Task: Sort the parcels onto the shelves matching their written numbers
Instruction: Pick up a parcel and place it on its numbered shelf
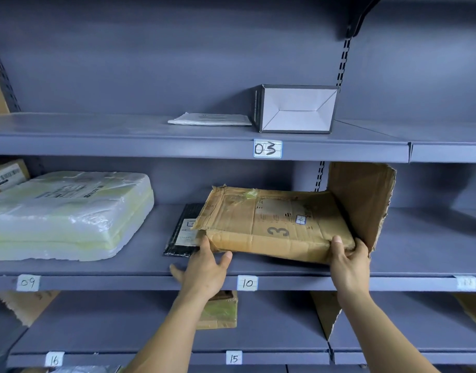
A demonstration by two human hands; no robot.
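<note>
Cardboard parcel (272, 224) held at both near corners over the shelf (299, 270) tagged 10 (247, 283).

My right hand (348, 258) grips the parcel's near right corner, thumb on the top edge and the fingers (351, 249) curled round the end, just beside the upright cardboard divider (363, 200). My left hand (204, 267) is at the near left corner with its fingers spread: 1 lies up along the corner, the thumb presses the front face, and the little finger sticks out to the side, off the parcel. The parcel is tilted, its near edge raised off the shelf board, its far left part over a black mailer (180, 232). A printed 3 shows on its top. A plastic-wrapped white parcel (67, 211) lies to the left, above tag 09 (28, 282).
</note>
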